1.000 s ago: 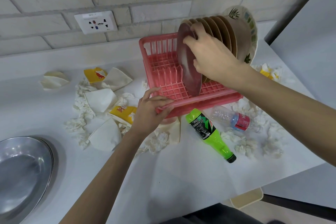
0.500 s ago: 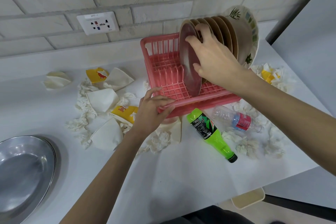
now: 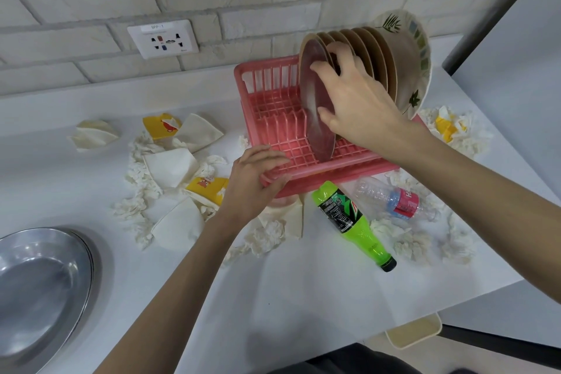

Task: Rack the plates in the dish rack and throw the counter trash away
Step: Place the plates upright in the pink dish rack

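Note:
A pink dish rack [image 3: 267,91] stands on the white counter by the brick wall. Several tan plates [image 3: 373,51] stand upright in its right half, with a leaf-patterned plate [image 3: 420,48] behind them. My right hand [image 3: 358,97] holds a brown plate [image 3: 312,94] upright at the front of that row: thumb and forefinger lie on its face, the other fingers reach over its rim. The plate's lower edge sits in the rack's slots. My left hand [image 3: 255,182] grips the rack's front left rim.
Crumpled tissues [image 3: 267,237], flattened paper cups [image 3: 170,167] and yellow wrappers [image 3: 206,188] lie left, front and right of the rack. A green bottle [image 3: 349,218] and a clear bottle [image 3: 391,197] lie before it. A metal basin [image 3: 39,288] sits bottom left. A cream bin [image 3: 416,331] shows below the counter edge.
The brown plate has tipped upright against the tan plates, and my right hand's fingers have spread wider across it. My left hand stays on the rack rim.

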